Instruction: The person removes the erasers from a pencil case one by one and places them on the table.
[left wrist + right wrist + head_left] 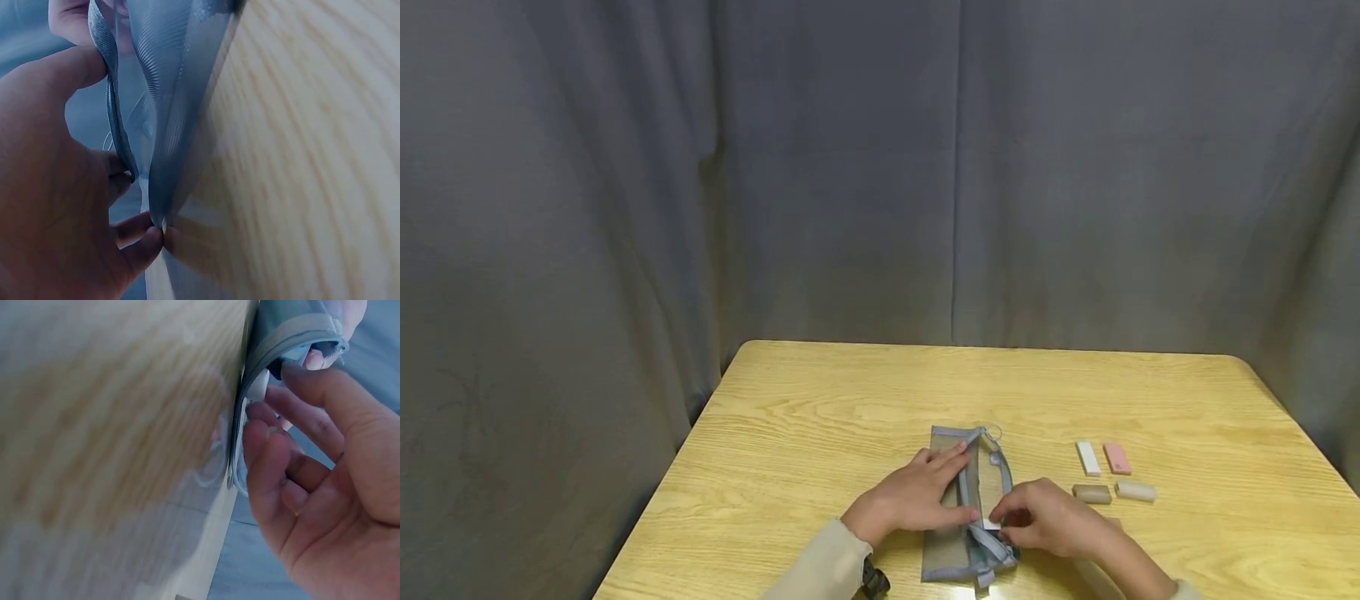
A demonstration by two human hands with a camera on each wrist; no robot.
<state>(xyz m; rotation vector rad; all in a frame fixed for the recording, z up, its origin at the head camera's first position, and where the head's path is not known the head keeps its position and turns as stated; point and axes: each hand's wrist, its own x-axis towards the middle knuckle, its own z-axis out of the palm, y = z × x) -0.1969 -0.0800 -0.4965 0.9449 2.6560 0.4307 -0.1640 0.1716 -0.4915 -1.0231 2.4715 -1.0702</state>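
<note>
A grey mesh zip pouch [946, 546] lies on the table with its zippered mouth spread toward the right. My left hand [917, 492] rests on it with fingers stretched toward its far end. In the left wrist view the left thumb [84, 67] touches the zipper band [112, 94]. At the pouch mouth, my right hand [1052, 521] pinches a small white block [991, 524], which looks like an eraser. The right wrist view has this block [257, 386] at the fingertips, just inside the pouch's edge, partly hidden by the fingers.
To the right on the wooden table [820, 392] lie a white eraser [1087, 458], a pink eraser [1117, 458], a brown block [1092, 494] and a pale block [1136, 491]. Another piece [1114, 522] shows partly behind the right hand. Grey curtains [850, 167] hang around the table.
</note>
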